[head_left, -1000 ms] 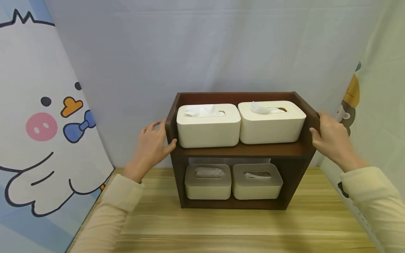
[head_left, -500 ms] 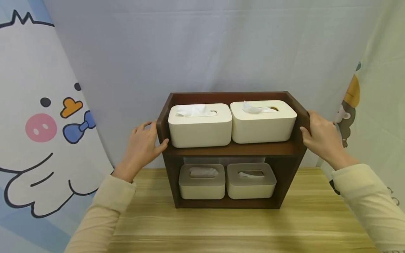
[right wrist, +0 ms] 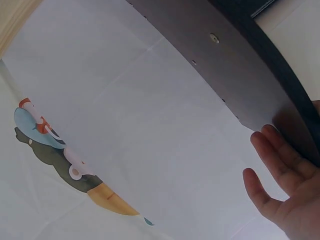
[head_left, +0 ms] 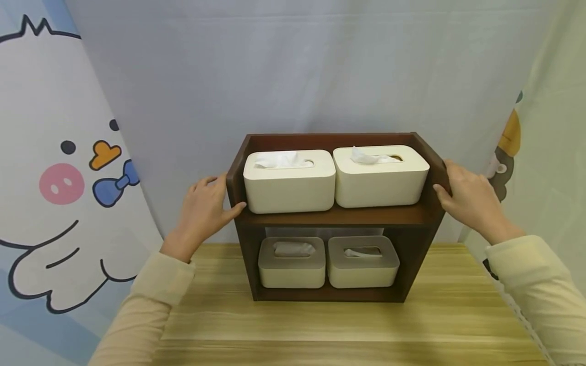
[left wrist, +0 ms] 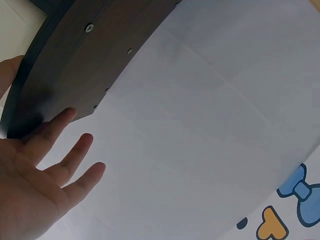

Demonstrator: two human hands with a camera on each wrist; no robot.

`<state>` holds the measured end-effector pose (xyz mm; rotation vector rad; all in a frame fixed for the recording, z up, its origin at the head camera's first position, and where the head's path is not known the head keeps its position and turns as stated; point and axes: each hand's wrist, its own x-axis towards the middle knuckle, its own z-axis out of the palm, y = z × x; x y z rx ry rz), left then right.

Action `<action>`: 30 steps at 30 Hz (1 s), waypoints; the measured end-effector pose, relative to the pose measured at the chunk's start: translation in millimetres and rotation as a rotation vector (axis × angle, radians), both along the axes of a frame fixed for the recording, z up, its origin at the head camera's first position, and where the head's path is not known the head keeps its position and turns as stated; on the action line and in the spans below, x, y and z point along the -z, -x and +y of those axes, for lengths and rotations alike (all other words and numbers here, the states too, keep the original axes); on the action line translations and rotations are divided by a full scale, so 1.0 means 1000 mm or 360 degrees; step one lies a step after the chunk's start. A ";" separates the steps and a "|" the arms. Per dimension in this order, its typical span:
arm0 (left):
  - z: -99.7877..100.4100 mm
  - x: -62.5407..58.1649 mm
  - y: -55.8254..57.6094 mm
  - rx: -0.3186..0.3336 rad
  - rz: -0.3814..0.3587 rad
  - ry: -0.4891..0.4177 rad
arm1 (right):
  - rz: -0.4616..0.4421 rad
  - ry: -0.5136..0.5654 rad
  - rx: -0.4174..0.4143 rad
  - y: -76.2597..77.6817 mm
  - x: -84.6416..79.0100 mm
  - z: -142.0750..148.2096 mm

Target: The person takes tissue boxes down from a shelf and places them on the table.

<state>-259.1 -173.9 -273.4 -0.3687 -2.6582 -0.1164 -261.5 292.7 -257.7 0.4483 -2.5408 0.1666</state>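
Observation:
A dark brown two-tier shelf (head_left: 334,218) stands upright on the table. Two cream tissue boxes sit side by side on its upper tier, the left tissue box (head_left: 289,193) and the right tissue box (head_left: 382,188). Below them are a lower left tissue box (head_left: 293,274) and a lower right tissue box (head_left: 363,272). My left hand (head_left: 201,213) holds the shelf's left side panel, thumb over the front edge and index finger against the outer face; the other fingers stand off it. On the opposite panel, my right hand (head_left: 471,198) grips likewise, thumb inside and fingers outside.
The wood-grain table (head_left: 284,330) extends in front of the shelf. A pale curtain (head_left: 320,66) hangs close behind it. Cartoon-printed sheeting (head_left: 55,213) forms the left side, and another printed sheet (head_left: 549,168) hangs at the right.
From one second to half a second ago, the shelf with its tissue boxes moved slightly left, both hands moving along with it. Since then the shelf has stayed in place.

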 end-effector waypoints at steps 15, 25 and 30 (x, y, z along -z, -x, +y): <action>0.013 -0.033 0.000 0.0173 0.0188 0.0068 | -0.0060 -0.0002 0.0097 0.009 -0.014 -0.001; 0.047 -0.059 0.017 0.0241 0.0052 0.0224 | -0.0162 -0.0038 0.0147 0.023 -0.023 -0.004; 0.055 -0.063 0.030 0.0272 0.0027 0.0329 | -0.0220 -0.0112 0.0216 0.027 -0.027 -0.008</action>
